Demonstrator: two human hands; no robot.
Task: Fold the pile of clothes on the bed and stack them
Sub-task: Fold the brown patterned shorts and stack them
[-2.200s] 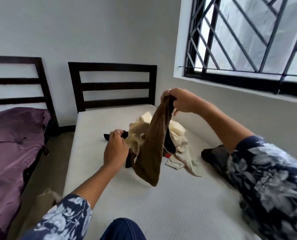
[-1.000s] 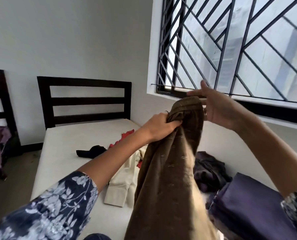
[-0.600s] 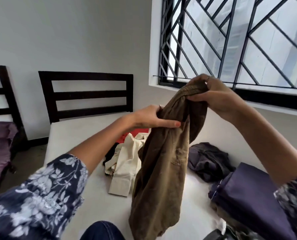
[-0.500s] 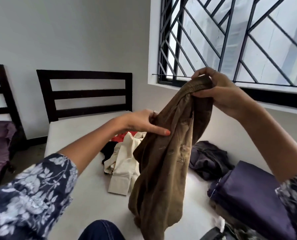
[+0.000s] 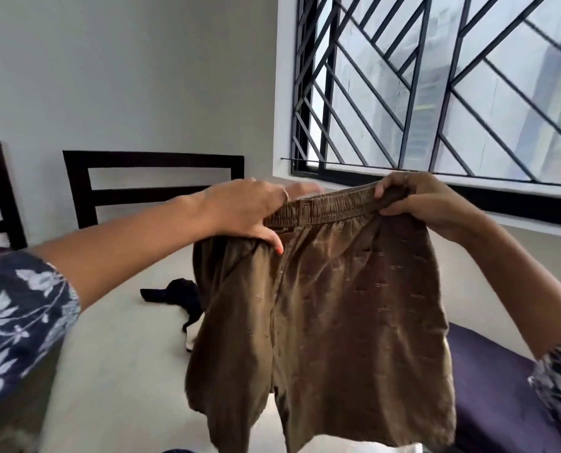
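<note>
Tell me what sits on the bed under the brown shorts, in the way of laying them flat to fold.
A black garment lies on the mattress beside the brown shorts, with a pale cloth peeking out at their edge. The shorts hide whatever lies behind them. The mattress nearer the person looks bare.

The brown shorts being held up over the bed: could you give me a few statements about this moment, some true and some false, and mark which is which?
1. The brown shorts are held by their elastic waistband. True.
2. Only one hand holds them. False: the left hand and the right hand each hold the waistband.
3. The shorts lie folded flat on the bed. False: they hang opened out in the air.
4. A small black garment lies on the bed behind the shorts. True.
5. The window has a curtain drawn across it. False: it shows bare dark metal bars.
</note>
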